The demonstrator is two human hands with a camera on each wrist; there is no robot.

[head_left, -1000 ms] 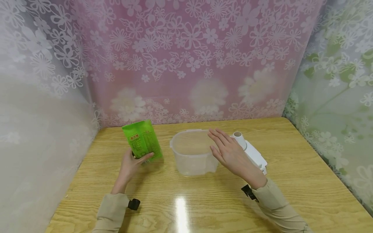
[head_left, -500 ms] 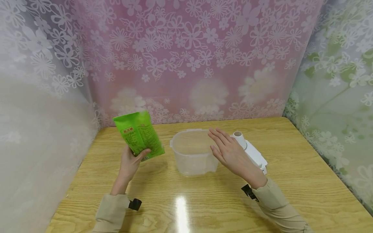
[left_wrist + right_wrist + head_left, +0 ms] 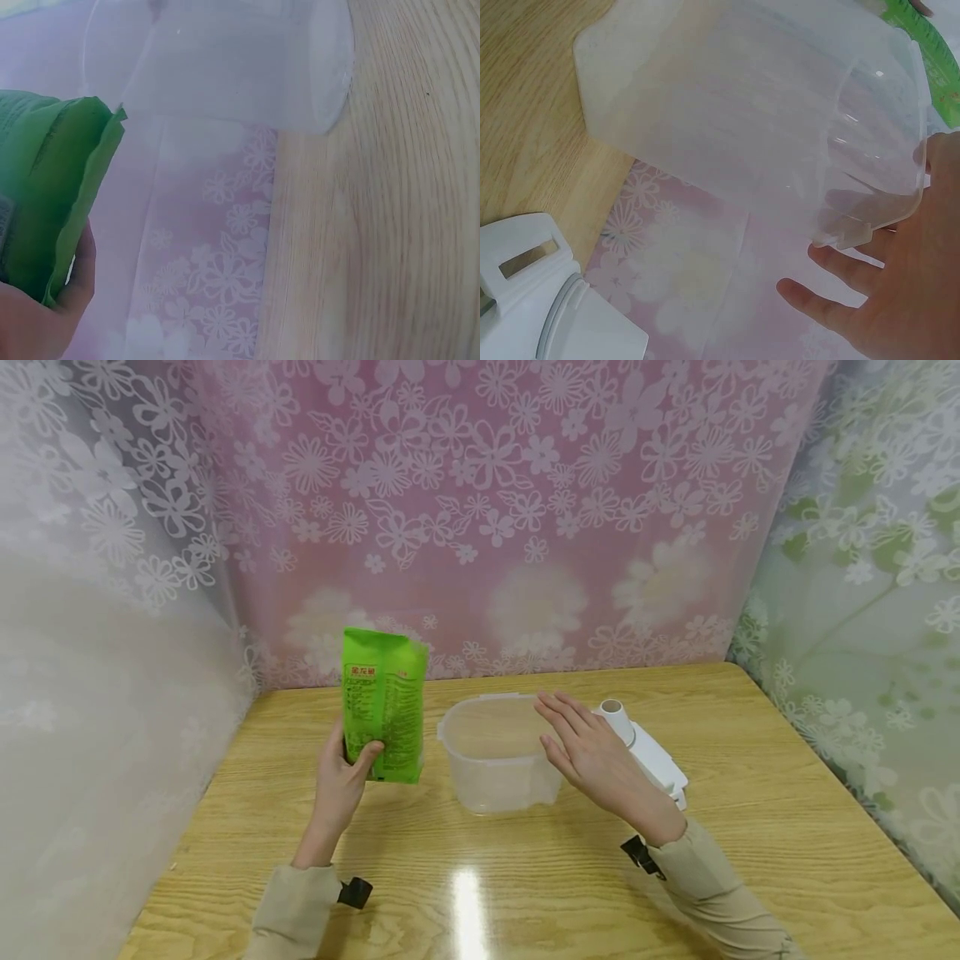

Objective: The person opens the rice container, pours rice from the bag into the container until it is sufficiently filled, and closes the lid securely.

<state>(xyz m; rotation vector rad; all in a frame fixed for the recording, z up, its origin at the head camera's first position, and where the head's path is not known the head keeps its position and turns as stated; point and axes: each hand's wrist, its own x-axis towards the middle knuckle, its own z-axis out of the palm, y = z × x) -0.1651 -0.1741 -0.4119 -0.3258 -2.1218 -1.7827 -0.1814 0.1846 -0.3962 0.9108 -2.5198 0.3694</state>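
Observation:
My left hand [image 3: 339, 785] holds a green printed plastic bag [image 3: 384, 706] upright above the table, its thumb across the front near the bottom and its fingers behind. The left wrist view shows the sealed edge of the bag [image 3: 90, 187]. To the right stands a clear, lidless plastic container [image 3: 502, 781], its mouth facing up. My right hand [image 3: 600, 764] lies with fairly straight fingers at the container's right rim; in the right wrist view fingertips [image 3: 821, 253] show beside that rim.
A white plastic piece with a round spout [image 3: 656, 756] lies on the wooden table [image 3: 405, 893], right of the container and partly behind my right hand. Floral curtains [image 3: 480, 527] hang at the back and both sides.
My left hand first lifts and tilts the green bag to the left, then turns it upright and brings it right, nearer the container. The right hand and the container stay put.

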